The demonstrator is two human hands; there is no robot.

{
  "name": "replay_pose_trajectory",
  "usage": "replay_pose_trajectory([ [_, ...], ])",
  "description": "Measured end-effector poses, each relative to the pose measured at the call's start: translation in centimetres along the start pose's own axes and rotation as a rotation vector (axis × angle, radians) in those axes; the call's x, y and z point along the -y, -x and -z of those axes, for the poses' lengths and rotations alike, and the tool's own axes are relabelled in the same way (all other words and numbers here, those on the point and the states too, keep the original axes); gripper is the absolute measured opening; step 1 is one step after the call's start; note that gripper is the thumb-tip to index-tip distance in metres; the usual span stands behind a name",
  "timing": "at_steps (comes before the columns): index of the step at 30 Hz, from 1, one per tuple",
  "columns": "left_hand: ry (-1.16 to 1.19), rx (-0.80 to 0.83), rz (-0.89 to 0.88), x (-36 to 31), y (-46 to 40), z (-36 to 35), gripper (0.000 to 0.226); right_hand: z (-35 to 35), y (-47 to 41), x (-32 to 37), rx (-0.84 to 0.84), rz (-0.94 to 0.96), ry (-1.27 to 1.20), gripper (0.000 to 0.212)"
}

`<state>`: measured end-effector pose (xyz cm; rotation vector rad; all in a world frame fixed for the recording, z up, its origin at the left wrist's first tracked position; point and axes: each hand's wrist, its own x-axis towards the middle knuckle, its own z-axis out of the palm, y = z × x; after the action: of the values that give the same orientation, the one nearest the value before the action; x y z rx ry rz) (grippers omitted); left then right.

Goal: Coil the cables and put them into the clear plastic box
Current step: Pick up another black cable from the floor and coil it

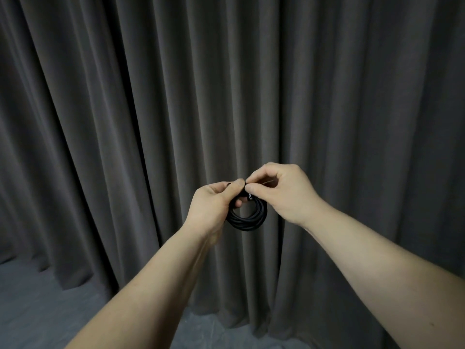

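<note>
Black coiled cable (247,217) pinched by both hands, plug lettering unreadable, grey curtain (125,109)

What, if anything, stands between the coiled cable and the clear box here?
Cannot be judged: the box is not in view. Both hands hold the black coil in the air before a grey curtain, the left hand gripping it, the right hand pinching its top. Nothing lies between hands and coil.

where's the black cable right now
In the head view the coiled black cable is held up in mid-frame before the grey curtain, gripped by the left hand and pinched at its top by the right hand.
</note>
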<state>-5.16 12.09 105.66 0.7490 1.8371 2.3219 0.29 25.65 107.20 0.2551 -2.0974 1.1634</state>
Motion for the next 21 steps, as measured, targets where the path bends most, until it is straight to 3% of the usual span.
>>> replay_pose_trajectory([
  [10, -0.012, -0.06, 0.031, 0.54, -0.37, 0.11, 0.021, 0.68, 0.16, -0.11, 0.128, 0.039, 0.128, 0.023],
  [15, -0.017, -0.053, -0.004, 0.3, -0.39, -0.11, 0.021, 0.58, 0.02, 0.18, 0.092, 0.148, 0.294, 0.025],
  [21, -0.025, -0.035, -0.037, 0.08, 0.04, 0.02, 0.023, 0.38, 0.18, 0.43, 0.036, 0.141, 0.199, 0.022],
])
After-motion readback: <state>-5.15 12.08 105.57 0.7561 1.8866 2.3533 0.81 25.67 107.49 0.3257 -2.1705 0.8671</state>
